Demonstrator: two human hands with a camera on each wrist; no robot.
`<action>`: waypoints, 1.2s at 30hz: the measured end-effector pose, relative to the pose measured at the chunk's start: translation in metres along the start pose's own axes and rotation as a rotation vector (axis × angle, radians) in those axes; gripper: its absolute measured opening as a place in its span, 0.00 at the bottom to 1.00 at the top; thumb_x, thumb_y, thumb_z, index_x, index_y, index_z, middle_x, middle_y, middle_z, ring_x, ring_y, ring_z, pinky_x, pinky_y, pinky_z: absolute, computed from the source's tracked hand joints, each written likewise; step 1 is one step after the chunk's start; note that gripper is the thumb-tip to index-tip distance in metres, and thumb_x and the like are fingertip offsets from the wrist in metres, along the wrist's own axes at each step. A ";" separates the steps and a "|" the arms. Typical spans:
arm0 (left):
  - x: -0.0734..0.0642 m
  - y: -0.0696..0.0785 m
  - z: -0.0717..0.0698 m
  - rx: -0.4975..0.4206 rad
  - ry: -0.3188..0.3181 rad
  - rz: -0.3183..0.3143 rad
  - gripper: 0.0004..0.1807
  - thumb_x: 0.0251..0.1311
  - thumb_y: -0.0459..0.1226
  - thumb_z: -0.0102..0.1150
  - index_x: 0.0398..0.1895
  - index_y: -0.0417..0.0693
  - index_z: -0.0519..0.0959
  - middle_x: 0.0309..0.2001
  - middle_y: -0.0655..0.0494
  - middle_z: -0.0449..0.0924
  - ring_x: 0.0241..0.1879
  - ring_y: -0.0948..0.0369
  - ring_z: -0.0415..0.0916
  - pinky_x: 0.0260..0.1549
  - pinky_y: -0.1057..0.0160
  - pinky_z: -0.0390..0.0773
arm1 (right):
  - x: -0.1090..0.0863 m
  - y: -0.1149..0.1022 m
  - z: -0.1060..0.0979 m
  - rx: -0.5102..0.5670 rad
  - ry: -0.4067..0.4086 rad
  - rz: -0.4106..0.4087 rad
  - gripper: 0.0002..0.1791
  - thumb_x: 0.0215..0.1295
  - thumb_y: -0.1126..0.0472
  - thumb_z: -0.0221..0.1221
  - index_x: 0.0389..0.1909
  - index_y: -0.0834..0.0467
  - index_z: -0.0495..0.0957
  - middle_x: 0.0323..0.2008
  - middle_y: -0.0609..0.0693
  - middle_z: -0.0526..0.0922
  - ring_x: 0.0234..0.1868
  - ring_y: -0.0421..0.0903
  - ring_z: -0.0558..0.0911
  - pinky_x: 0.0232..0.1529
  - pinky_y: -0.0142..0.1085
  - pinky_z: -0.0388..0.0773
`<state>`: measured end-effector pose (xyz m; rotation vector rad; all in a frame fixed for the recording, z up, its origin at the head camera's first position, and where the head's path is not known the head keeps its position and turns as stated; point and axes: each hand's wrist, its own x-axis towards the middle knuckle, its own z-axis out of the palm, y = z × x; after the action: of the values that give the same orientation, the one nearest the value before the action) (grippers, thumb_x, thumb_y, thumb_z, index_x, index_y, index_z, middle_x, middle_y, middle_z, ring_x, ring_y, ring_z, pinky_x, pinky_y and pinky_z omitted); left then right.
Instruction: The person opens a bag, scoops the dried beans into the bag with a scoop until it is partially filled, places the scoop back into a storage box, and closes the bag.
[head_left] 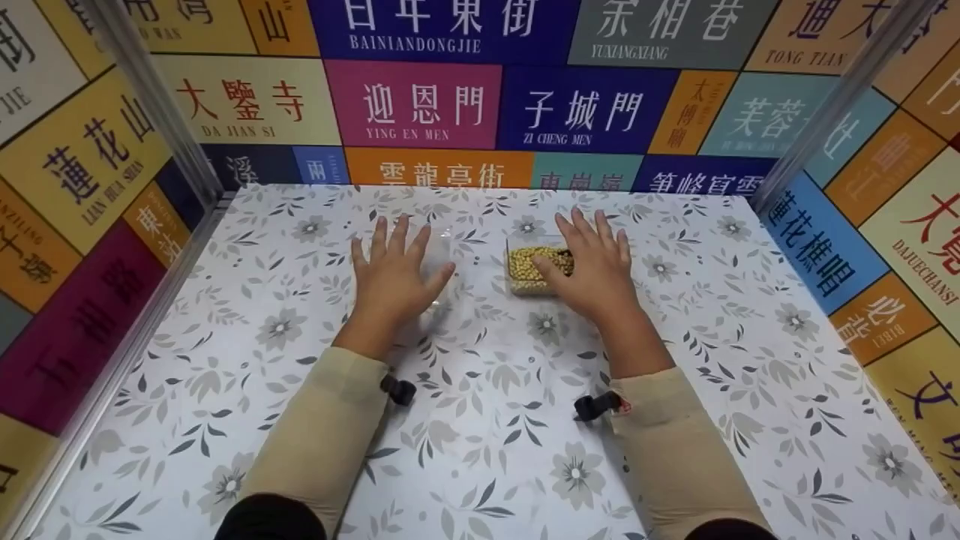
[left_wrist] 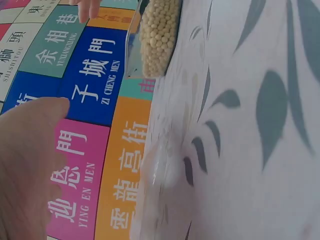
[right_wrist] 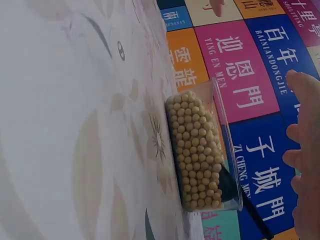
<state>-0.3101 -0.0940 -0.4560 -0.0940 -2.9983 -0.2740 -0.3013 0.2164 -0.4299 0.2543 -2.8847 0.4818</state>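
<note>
Fingers [head_left: 399, 238] of the left hand [head_left: 394, 281] are spread and nearly straight, pointing toward the far side, with the thumb angled out to the right; those of the right hand [head_left: 598, 270] are likewise fanned apart, its thumb angled to the left. Under the right hand, on the far part of the table [head_left: 480, 450] and right of its middle, stands a clear box [head_left: 531, 288] filled with pale yellow beans [right_wrist: 195, 150]. Seen from above, that hand covers the box's right end, yet the right wrist view shows a gap between the two. From the same end a dark handle [right_wrist: 256, 214] slants up over the rim. Below the left hand lies a clear plastic object [left_wrist: 156, 180], mostly hidden in the head view and blurred from the wrist, so its exact shape is hard to tell; it sits left of the box and well apart from it. Beige sleeves [head_left: 315, 435] cover both forearms, each with a small black device [head_left: 400, 391] at the wrist. Grey leaves and flowers pattern the white tabletop, and colourful sign panels [head_left: 420, 105] line the far, left and right sides.
</note>
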 end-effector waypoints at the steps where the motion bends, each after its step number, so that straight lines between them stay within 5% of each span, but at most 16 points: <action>1: 0.000 -0.003 0.000 -0.005 0.000 0.000 0.48 0.54 0.80 0.20 0.78 0.77 0.40 0.81 0.60 0.29 0.79 0.51 0.16 0.70 0.31 0.18 | 0.001 -0.004 0.001 0.006 0.006 -0.002 0.45 0.61 0.19 0.38 0.76 0.29 0.41 0.80 0.39 0.41 0.81 0.51 0.33 0.76 0.62 0.24; 16: -0.006 -0.058 -0.013 -0.039 -0.014 -0.056 0.52 0.51 0.81 0.21 0.78 0.74 0.38 0.81 0.57 0.30 0.79 0.48 0.16 0.69 0.30 0.18 | 0.016 -0.077 0.026 0.021 -0.010 -0.066 0.45 0.57 0.15 0.32 0.75 0.25 0.40 0.79 0.34 0.43 0.81 0.47 0.38 0.79 0.56 0.34; 24: -0.006 -0.082 -0.007 -0.056 -0.030 -0.078 0.54 0.52 0.81 0.19 0.79 0.68 0.43 0.81 0.51 0.37 0.79 0.44 0.20 0.69 0.27 0.23 | 0.015 -0.109 0.045 0.112 -0.076 -0.108 0.46 0.57 0.15 0.33 0.75 0.26 0.41 0.79 0.38 0.45 0.81 0.45 0.39 0.79 0.55 0.43; 30: 0.000 -0.084 -0.003 -0.341 -0.190 -0.175 0.53 0.56 0.78 0.21 0.80 0.61 0.44 0.80 0.47 0.44 0.79 0.41 0.34 0.73 0.31 0.39 | 0.010 -0.121 0.055 0.378 -0.145 -0.072 0.44 0.59 0.18 0.39 0.75 0.30 0.51 0.78 0.39 0.52 0.79 0.45 0.52 0.77 0.51 0.55; 36: 0.003 -0.086 -0.007 -0.564 -0.373 -0.209 0.53 0.59 0.77 0.24 0.80 0.57 0.41 0.80 0.47 0.42 0.79 0.43 0.41 0.76 0.38 0.46 | 0.011 -0.123 0.067 0.763 -0.260 0.109 0.38 0.66 0.27 0.46 0.73 0.40 0.61 0.74 0.44 0.64 0.74 0.47 0.65 0.75 0.44 0.62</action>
<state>-0.3189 -0.1796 -0.4639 0.1305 -3.1829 -1.2452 -0.2992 0.0781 -0.4525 0.2840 -2.8111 1.6688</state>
